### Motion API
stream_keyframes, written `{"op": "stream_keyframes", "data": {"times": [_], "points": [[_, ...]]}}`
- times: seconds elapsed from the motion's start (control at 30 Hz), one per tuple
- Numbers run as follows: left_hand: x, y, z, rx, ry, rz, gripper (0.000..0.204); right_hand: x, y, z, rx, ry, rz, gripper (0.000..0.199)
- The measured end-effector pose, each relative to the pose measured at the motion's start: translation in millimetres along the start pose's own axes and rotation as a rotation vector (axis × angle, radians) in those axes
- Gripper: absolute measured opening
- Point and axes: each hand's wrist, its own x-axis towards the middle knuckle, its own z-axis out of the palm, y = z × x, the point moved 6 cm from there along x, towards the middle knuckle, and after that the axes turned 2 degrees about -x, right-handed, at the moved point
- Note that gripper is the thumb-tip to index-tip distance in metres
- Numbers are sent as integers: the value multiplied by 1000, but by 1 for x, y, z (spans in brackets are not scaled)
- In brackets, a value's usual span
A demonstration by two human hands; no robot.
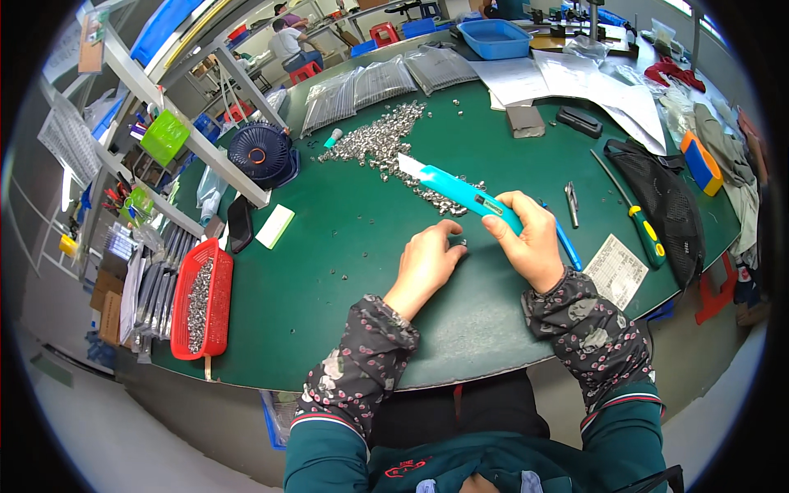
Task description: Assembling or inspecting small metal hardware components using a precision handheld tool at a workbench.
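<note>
A turquoise utility knife (460, 191) is gripped in my right hand (532, 242), its pale blade end pointing up and left over the pile of small metal parts (380, 135). Just left of it, my left hand (426, 261) rests low over the green table (312, 304), fingers curled and closed. A small shiny metal part (463, 242) shows at the left thumb and fingertips; its exact shape is too small to tell. Beyond the right hand lie a blue pen (569, 246) and a silver pen-like tool (571, 204).
A red basket (223, 304) of metal parts stands at left, near a phone (239, 223) and a dark blue fan (261, 154). Bagged rods (384, 84) and a blue tray (496, 39) line the back. At right lie a screwdriver (646, 234) and a black mesh bag (662, 197).
</note>
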Motion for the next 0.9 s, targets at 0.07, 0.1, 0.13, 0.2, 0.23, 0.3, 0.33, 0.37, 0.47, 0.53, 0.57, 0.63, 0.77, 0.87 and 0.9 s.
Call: {"op": "stream_keyframes", "data": {"times": [0.07, 0.1, 0.13, 0.2, 0.23, 0.3, 0.33, 0.37, 0.47, 0.53, 0.57, 0.63, 0.77, 0.87, 0.9], "points": [[3, 0, 6, 126, 23, 84, 20, 1, -2, 1, -1, 5, -18, 25], [4, -2, 8, 127, 23, 86, 20, 1, -2, 1, -5, 6, -32, 25], [5, -3, 8, 85, 48, 87, 17, 1, -2, 2, -1, 9, -38, 26], [6, -5, 2, -154, 72, 57, 14, 1, -3, 1, -4, 1, -40, 26], [6, -7, -5, -352, 68, 27, 14, 1, -3, 2, -8, -10, -39, 26], [-5, -22, -8, -1067, -137, -284, 12, 0, -2, 1, -20, -26, -37, 25], [-10, -27, -16, -1218, -128, -286, 11, -1, -1, 5, -32, -48, -30, 25], [-14, -32, -22, -1369, -118, -285, 12, -1, -1, 6, -21, -50, -39, 25], [-24, -54, -37, -1518, -32, -253, 11, -4, -2, 11, -49, -134, -13, 25], [-28, -63, -41, -1545, 13, -258, 13, -5, -1, 14, -43, -195, 0, 25], [-30, -69, -42, -1571, 46, -267, 14, -6, 1, 18, -44, -253, 23, 25], [-31, -77, -44, -1574, 44, -248, 14, -7, 2, 21, -47, -275, 9, 26], [-30, -90, -47, -1590, 44, -242, 11, -10, 1, 29, -63, -391, 5, 28], [-29, -91, -46, -1620, 21, -240, 11, -12, 2, 33, -70, -454, 31, 29], [-28, -91, -45, -1621, 14, -243, 12, -12, 2, 34, -73, -473, 40, 29]]}}
